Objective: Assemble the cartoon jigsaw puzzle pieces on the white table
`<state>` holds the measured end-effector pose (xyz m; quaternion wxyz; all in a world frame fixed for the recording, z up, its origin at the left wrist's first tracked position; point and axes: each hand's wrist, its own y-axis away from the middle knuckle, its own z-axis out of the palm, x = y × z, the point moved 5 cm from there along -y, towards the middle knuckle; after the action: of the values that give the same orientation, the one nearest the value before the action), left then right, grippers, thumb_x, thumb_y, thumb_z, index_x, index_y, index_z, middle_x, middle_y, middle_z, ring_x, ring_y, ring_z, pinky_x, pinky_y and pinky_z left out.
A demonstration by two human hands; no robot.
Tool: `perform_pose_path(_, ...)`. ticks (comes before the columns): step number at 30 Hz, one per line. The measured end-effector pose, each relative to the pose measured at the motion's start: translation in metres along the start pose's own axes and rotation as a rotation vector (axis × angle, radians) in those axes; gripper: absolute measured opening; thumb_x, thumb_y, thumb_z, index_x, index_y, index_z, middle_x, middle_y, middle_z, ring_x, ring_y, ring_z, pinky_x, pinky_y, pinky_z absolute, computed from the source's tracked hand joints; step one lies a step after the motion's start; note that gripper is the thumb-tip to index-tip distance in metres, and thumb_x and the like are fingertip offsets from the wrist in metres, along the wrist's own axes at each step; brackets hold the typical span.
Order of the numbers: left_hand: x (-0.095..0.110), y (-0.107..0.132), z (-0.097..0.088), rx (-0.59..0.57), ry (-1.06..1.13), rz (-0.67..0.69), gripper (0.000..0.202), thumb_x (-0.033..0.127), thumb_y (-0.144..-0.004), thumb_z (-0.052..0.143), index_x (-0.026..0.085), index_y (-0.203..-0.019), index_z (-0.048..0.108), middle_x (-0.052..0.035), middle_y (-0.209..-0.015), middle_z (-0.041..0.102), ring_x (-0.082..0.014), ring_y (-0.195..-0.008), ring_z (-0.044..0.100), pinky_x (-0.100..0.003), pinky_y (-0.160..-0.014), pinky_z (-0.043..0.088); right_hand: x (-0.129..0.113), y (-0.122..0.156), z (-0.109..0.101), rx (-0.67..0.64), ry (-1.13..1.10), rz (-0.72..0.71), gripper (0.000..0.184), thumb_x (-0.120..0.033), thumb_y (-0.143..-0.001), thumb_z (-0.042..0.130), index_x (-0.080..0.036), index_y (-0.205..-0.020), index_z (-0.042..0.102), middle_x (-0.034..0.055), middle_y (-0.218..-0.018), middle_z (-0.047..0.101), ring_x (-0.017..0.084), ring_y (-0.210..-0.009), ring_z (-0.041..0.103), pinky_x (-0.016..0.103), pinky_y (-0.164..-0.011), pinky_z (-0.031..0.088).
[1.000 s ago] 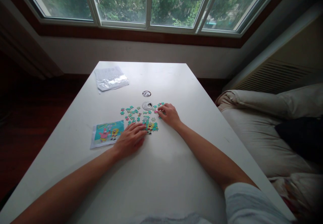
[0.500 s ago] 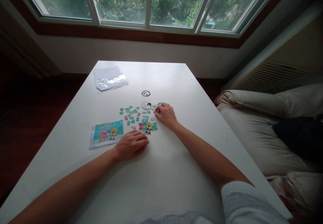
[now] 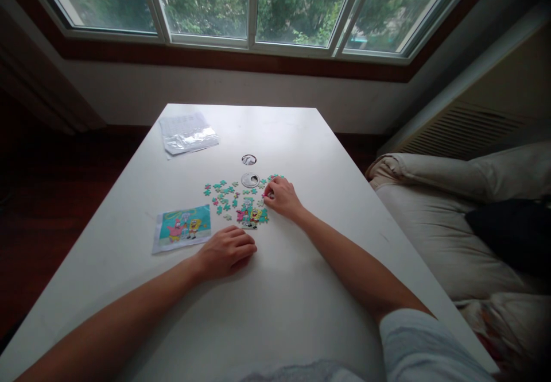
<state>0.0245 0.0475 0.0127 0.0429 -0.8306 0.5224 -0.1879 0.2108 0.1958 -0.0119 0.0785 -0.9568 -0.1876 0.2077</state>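
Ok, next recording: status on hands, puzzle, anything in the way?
Right hand at a pink jigsaw piece, grip unclear. Left hand palm-down on table, near partly joined SpongeBob jigsaw. Loose jigsaw pieces crowd its left and far sides.

right hand [image 3: 282, 195]: fingers partly hide pink piece [image 3: 266, 195] | left hand [image 3: 228, 251]: underside hidden | clear bag [image 3: 189, 134]: print illegible | window [image 3: 293, 8]: cut off at top | sofa [image 3: 422, 232]: cut off at right

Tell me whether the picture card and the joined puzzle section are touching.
Apart: the head view plainly shows white tabletop and loose pieces between the picture card and the joined puzzle section.
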Motion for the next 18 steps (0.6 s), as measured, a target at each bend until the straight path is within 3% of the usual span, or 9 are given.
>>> perform_pose_path(4,-0.0003,-0.0003,-0.0009,0.009,-0.002,0.005,0.020,0.019,-0.098,0.048,0.021,-0.110,0.063,-0.0072,-0.107,0.071,-0.0189,-0.095,0.064,-0.036,-0.092,0.045,0.0023,0.0004,-0.0013,-0.002,-0.026,-0.033,0.013,-0.026,-0.085,0.069,-0.024,-0.098,0.067,0.0075,-0.105,0.063,0.025,-0.102,0.053,0.039,-0.091,0.041)
perform_pose_path(18,-0.0009,-0.0001,-0.0006,0.021,0.000,-0.007,0.018,0.020,-0.098,0.049,0.022,-0.108,0.064,-0.0068,-0.105,0.071,-0.0184,-0.094,0.064,-0.034,-0.090,0.045,-0.0016,0.0027,-0.0050,0.005,-0.028,-0.088,0.017,-0.026,-0.091,0.064,-0.027,-0.107,0.072,0.0069,-0.102,0.063,0.024,-0.099,0.054,0.038,-0.089,0.042)
